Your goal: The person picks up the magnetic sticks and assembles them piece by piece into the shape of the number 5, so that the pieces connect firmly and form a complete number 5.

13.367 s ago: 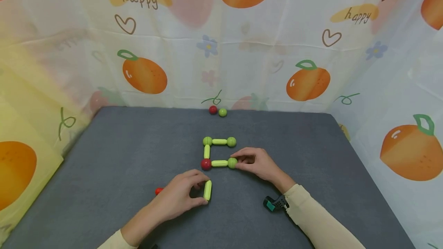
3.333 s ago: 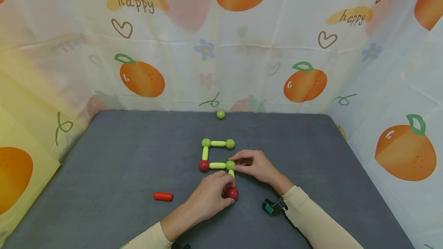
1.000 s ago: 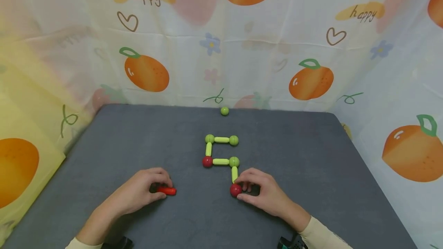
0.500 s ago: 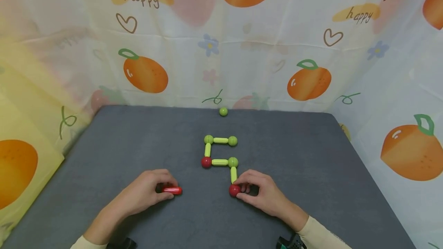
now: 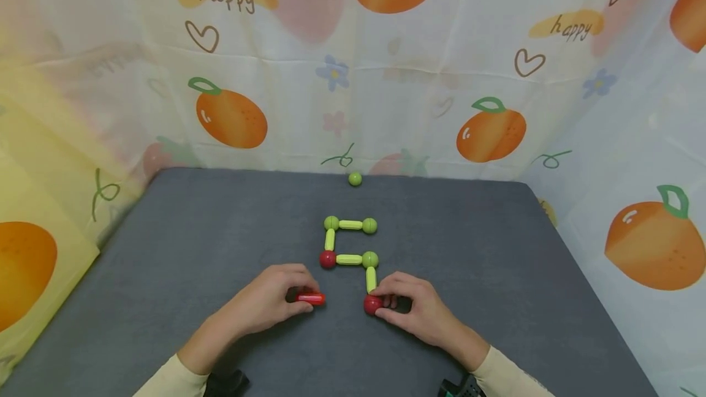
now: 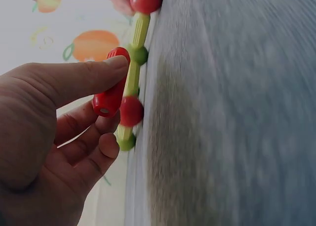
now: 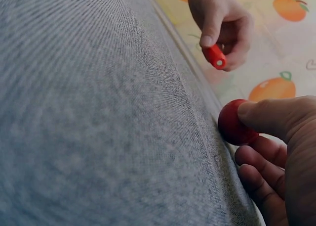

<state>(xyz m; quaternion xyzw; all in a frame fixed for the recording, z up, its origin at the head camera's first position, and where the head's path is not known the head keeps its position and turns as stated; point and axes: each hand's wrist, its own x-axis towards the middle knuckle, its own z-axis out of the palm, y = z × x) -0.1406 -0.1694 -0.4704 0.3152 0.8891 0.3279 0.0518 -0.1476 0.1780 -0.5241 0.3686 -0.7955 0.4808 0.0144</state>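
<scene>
My left hand pinches a short red magnetic rod between thumb and fingers; in the left wrist view the rod shows a small metal spot at its end. My right hand grips a red ball, seen in the right wrist view as a glossy ball under the thumb. This ball ends a zigzag chain on the table. Above it come a yellow-green rod, a green ball, a level rod, another red ball, then an upright rod, a green corner ball and a top rod ending in a green ball.
One loose green ball lies at the back edge of the grey table. Behind the table hangs a fruit-printed cloth. A dark wrist device sits by the right sleeve.
Over the last second my left hand has taken the red rod rightward toward the red ball. My right hand stays on that ball. Earlier, the lower rod and red ball joined the chain.
</scene>
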